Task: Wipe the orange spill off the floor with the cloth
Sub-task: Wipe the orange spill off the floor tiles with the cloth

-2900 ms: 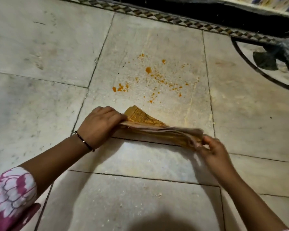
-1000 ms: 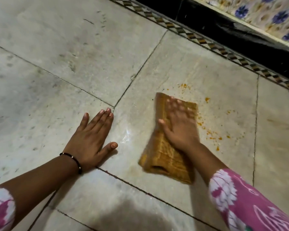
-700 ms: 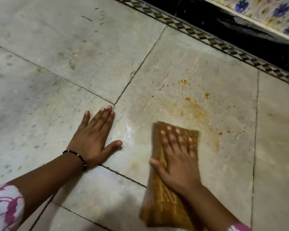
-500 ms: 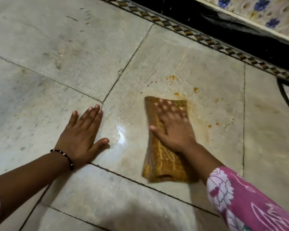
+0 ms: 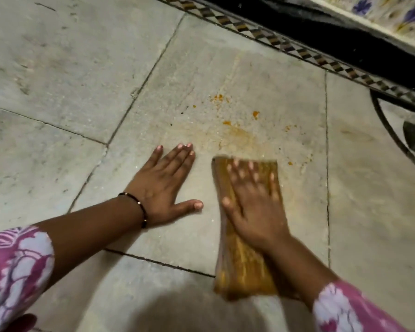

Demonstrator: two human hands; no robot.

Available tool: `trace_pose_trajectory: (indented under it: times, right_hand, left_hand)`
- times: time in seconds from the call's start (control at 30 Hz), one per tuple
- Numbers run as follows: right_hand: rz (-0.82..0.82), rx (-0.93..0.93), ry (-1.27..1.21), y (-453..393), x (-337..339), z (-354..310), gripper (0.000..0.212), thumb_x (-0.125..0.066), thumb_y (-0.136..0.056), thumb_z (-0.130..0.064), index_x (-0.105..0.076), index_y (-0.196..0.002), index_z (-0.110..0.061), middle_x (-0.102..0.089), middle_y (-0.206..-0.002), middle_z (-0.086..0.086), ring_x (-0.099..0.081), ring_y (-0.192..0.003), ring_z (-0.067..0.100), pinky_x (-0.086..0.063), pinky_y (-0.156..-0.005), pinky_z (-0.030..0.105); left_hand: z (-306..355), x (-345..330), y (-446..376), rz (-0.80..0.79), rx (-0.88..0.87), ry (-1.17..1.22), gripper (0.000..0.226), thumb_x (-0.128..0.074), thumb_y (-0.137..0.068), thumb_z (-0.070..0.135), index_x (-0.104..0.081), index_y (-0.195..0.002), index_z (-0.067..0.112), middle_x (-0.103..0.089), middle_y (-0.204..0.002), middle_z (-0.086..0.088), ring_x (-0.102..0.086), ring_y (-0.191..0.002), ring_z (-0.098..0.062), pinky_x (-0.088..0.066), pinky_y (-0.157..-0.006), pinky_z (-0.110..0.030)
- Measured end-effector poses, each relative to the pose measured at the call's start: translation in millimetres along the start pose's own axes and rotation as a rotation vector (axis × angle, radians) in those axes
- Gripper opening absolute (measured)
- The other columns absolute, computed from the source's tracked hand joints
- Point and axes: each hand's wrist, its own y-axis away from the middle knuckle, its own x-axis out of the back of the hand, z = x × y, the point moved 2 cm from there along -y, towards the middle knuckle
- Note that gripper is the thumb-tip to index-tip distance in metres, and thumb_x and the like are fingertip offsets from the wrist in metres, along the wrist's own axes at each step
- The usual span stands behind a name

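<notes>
— Head camera: where are your hands?
— My right hand point(image 5: 252, 212) presses flat, fingers spread, on the folded cloth point(image 5: 246, 259); my left hand point(image 5: 164, 188) rests open-palmed on the floor point(image 5: 58, 68), holding nothing.
— The spill?
— The orange spill point(image 5: 237, 133) lies just beyond the cloth.

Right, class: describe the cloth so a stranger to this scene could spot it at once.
Start at the black patterned border along the top of the pale tiled floor. Come down past the orange spill to the right hand, pressed flat on the cloth: a folded mustard-brown strip, the only fabric on the floor.
</notes>
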Motion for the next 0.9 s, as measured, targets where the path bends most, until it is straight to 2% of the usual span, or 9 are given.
trace_pose_trajectory:
  times: [0.17,0.3,0.37,0.47,0.53,0.6,0.67,0.77,0.9]
  right_hand:
    - [0.004,-0.308,-0.035,-2.8,3.7,109.3,0.072,0.001,-0.086,-0.066,0.004,-0.150,-0.032,0.003,-0.160,-0.008,0.005,-0.146,0.014,0.002,-0.116,0.051]
    - [-0.028,-0.422,-0.035,77.7,-1.4,88.7,0.078,0.005,-0.086,-0.067,0.004,-0.151,-0.026,0.004,-0.160,-0.003,0.007,-0.146,0.017,-0.001,-0.116,0.053]
    - [-0.078,-0.392,0.007,91.4,-4.5,51.7,0.079,0.008,-0.085,-0.069,0.011,-0.150,-0.024,0.012,-0.159,-0.001,0.012,-0.145,0.021,0.003,-0.116,0.052]
    - [-0.067,-0.159,-0.021,53.0,-5.0,16.1,0.075,0.000,-0.087,-0.067,0.016,-0.149,-0.027,0.019,-0.157,-0.004,0.018,-0.144,0.019,0.010,-0.115,0.048]
    - [-0.020,-0.017,-0.014,5.6,0.7,25.2,0.071,-0.008,-0.089,-0.064,0.009,-0.150,-0.030,0.010,-0.159,-0.007,0.011,-0.145,0.016,0.009,-0.114,0.046]
    - [-0.023,-0.018,0.015,-28.3,5.4,62.3,0.069,-0.009,-0.089,-0.063,0.005,-0.149,-0.032,0.004,-0.160,-0.006,0.004,-0.146,0.016,0.007,-0.114,0.045]
    - [-0.010,-0.179,-0.040,-32.2,5.5,111.5,0.069,-0.011,-0.090,-0.062,0.002,-0.150,-0.031,0.003,-0.160,-0.004,0.003,-0.146,0.018,0.002,-0.117,0.048]
    - [0.053,-0.473,-0.079,21.7,5.7,153.3,0.073,-0.007,-0.088,-0.063,0.000,-0.151,-0.028,0.001,-0.160,-0.003,0.001,-0.146,0.018,-0.003,-0.117,0.049]
    - [0.002,-0.617,-0.072,90.0,-6.8,104.3,0.075,-0.003,-0.088,-0.062,0.006,-0.151,-0.023,0.008,-0.160,0.000,0.008,-0.146,0.019,0.003,-0.117,0.048]
  left_hand:
    - [2.5,1.5,0.0,-0.045,-0.017,0.007,0.105,-0.003,-0.077,0.084,-0.001,-0.151,0.010,0.007,-0.156,-0.005,0.009,-0.144,-0.016,0.007,-0.116,-0.042]
    - [3.4,3.7,0.7,-0.057,-0.013,0.007,0.105,-0.004,-0.076,0.083,0.004,-0.151,0.010,0.012,-0.157,-0.005,0.015,-0.142,-0.013,0.009,-0.117,-0.043]
    - [3.3,3.3,0.2,-0.056,-0.008,0.001,0.104,-0.004,-0.076,0.083,0.005,-0.151,0.011,0.014,-0.156,-0.004,0.016,-0.142,-0.012,0.011,-0.117,-0.042]
    - [5.4,2.7,0.5,-0.056,-0.020,-0.005,0.102,-0.008,-0.078,0.081,0.003,-0.151,0.010,0.009,-0.158,-0.005,0.012,-0.144,-0.014,0.010,-0.117,-0.041]
    - [2.4,3.1,0.8,-0.051,-0.018,0.009,0.101,-0.009,-0.079,0.080,0.002,-0.151,0.010,0.008,-0.158,-0.005,0.011,-0.145,-0.015,0.009,-0.117,-0.041]
    - [1.4,3.1,0.8,-0.071,-0.043,0.007,0.100,-0.009,-0.079,0.079,0.002,-0.151,0.011,0.010,-0.157,-0.004,0.011,-0.144,-0.015,0.007,-0.118,-0.040]
    - [-1.0,3.6,2.6,-0.071,-0.062,-0.010,0.100,-0.009,-0.079,0.079,0.000,-0.151,0.010,0.008,-0.157,-0.005,0.008,-0.144,-0.015,0.005,-0.118,-0.041]
    - [-0.9,4.2,3.5,-0.065,-0.069,-0.017,0.098,-0.010,-0.080,0.078,-0.005,-0.151,0.010,0.001,-0.158,-0.007,0.001,-0.145,-0.018,0.001,-0.118,-0.043]
    - [0.0,3.3,3.2,-0.053,-0.054,-0.024,0.095,-0.011,-0.083,0.075,-0.007,-0.151,0.009,-0.002,-0.158,-0.009,-0.002,-0.146,-0.020,0.000,-0.118,-0.043]
